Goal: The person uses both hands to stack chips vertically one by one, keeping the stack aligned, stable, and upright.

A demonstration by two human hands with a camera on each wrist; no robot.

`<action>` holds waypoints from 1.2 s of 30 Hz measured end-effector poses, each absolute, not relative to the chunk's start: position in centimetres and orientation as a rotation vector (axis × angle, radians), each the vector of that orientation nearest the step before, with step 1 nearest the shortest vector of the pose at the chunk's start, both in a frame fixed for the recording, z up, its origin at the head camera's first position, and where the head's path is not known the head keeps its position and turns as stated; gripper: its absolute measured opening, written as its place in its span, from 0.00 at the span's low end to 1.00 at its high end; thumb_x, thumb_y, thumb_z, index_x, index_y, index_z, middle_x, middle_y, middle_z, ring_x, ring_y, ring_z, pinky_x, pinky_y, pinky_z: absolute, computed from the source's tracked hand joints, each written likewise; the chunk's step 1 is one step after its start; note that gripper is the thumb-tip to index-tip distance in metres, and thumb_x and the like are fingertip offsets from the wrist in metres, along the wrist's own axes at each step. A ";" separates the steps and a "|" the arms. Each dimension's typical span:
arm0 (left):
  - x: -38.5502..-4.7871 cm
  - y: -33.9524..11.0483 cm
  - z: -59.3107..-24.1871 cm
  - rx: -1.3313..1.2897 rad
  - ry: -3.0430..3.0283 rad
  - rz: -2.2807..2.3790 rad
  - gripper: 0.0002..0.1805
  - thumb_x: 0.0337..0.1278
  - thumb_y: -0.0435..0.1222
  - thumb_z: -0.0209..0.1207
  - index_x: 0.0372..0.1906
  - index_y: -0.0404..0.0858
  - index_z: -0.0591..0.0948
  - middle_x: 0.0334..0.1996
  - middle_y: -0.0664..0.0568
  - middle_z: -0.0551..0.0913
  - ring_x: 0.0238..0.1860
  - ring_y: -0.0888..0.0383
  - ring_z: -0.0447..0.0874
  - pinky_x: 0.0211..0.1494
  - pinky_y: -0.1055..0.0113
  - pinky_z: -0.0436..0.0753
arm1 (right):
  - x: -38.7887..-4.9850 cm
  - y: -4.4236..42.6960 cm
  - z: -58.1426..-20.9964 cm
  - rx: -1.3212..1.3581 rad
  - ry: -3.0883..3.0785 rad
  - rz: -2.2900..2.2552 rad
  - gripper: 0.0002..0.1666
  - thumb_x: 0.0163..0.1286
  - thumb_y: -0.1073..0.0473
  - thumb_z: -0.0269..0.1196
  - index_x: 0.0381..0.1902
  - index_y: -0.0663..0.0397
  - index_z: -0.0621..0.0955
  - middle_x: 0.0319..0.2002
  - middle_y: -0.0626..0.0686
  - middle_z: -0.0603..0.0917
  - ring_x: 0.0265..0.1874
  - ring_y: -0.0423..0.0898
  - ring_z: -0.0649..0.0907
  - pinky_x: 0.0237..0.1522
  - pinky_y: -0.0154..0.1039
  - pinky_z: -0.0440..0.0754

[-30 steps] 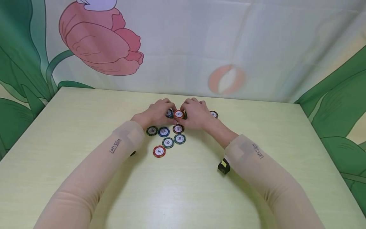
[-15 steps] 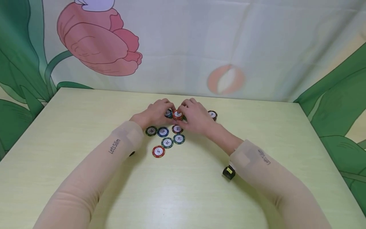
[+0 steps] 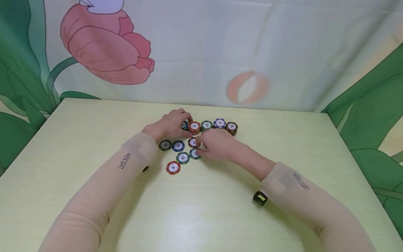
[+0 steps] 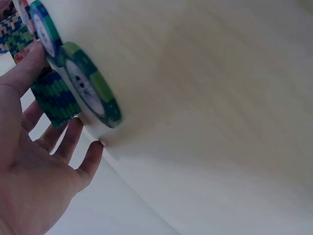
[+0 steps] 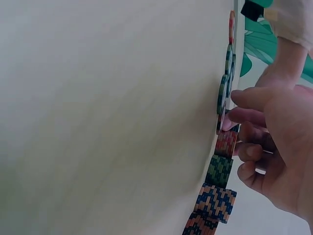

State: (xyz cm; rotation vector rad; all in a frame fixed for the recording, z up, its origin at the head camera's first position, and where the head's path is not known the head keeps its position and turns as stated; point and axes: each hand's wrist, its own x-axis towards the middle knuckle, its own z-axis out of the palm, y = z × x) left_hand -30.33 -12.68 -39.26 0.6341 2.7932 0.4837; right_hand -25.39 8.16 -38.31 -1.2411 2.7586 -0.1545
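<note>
In the head view my left hand is at the left end of a row of poker chip stacks. Its thumb and fingers curl round the dark blue-green chip stack, seen closely in the left wrist view. My right hand hovers low in front of the row, fingers loosely bent. Its index fingertip overlaps a flat 100 chip; whether it touches is unclear. The thumb covers part of a green 20 chip. Beside the left hand stands the red 5 chip stack.
Rightward in the row follow a green stack, a blue stack and a dark 100 stack. Loose on the table lie a dark chip, a blue chip, another green chip and a red chip.
My right hand has left the red stack and come nearer and slightly right, over the loose chips. The green and blue stacks are uncovered now. My left hand stays in place.
</note>
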 end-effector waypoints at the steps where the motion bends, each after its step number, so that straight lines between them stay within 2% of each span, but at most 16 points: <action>1: -30.4 -12.7 -39.2 0.637 2.792 0.475 0.28 0.64 0.48 0.69 0.64 0.41 0.77 0.66 0.43 0.70 0.66 0.44 0.66 0.68 0.41 0.65 | -25.2 8.2 -38.3 -1.266 2.750 -0.152 0.11 0.72 0.48 0.67 0.47 0.44 0.88 0.25 0.41 0.78 0.23 0.40 0.76 0.24 0.38 0.74; 5: -30.4 -12.6 -39.0 0.654 2.781 0.436 0.29 0.65 0.48 0.68 0.65 0.42 0.76 0.67 0.42 0.70 0.67 0.43 0.65 0.68 0.40 0.65 | -24.8 8.6 -38.4 -1.364 2.726 -0.146 0.13 0.73 0.48 0.65 0.50 0.43 0.89 0.24 0.42 0.77 0.23 0.38 0.75 0.26 0.38 0.75; 10: -30.5 -12.3 -38.9 0.671 2.761 0.420 0.29 0.65 0.48 0.67 0.67 0.44 0.75 0.69 0.40 0.66 0.70 0.41 0.61 0.69 0.36 0.62 | -24.6 9.1 -38.6 -1.430 2.693 -0.126 0.12 0.72 0.51 0.65 0.49 0.44 0.90 0.26 0.40 0.79 0.24 0.37 0.75 0.27 0.38 0.76; 14: -30.7 -12.0 -38.9 0.691 2.746 0.465 0.28 0.64 0.45 0.67 0.66 0.45 0.75 0.70 0.40 0.64 0.72 0.41 0.57 0.69 0.34 0.60 | -24.6 9.7 -38.5 -1.403 2.701 -0.133 0.12 0.72 0.51 0.66 0.49 0.44 0.90 0.24 0.40 0.78 0.23 0.37 0.76 0.26 0.38 0.76; 19: -30.8 -11.5 -38.6 0.715 2.707 0.476 0.29 0.63 0.43 0.66 0.68 0.46 0.74 0.71 0.41 0.64 0.71 0.41 0.59 0.69 0.30 0.58 | -24.7 10.1 -38.3 -1.326 2.718 -0.163 0.12 0.69 0.49 0.68 0.47 0.44 0.89 0.22 0.40 0.77 0.23 0.38 0.76 0.25 0.38 0.75; 26: -30.9 -10.9 -38.6 0.687 2.703 0.498 0.29 0.66 0.50 0.64 0.68 0.44 0.76 0.68 0.42 0.67 0.68 0.43 0.62 0.69 0.30 0.56 | -24.7 10.2 -38.3 -1.243 2.720 -0.145 0.16 0.67 0.45 0.70 0.47 0.46 0.87 0.23 0.41 0.77 0.24 0.40 0.77 0.26 0.39 0.74; 36: -30.9 -10.2 -39.1 0.720 2.749 0.491 0.29 0.66 0.51 0.65 0.67 0.45 0.76 0.69 0.42 0.65 0.70 0.42 0.59 0.65 0.33 0.59 | -24.6 10.3 -38.6 -1.224 2.695 -0.192 0.21 0.66 0.48 0.71 0.54 0.48 0.86 0.21 0.41 0.78 0.24 0.39 0.78 0.29 0.39 0.76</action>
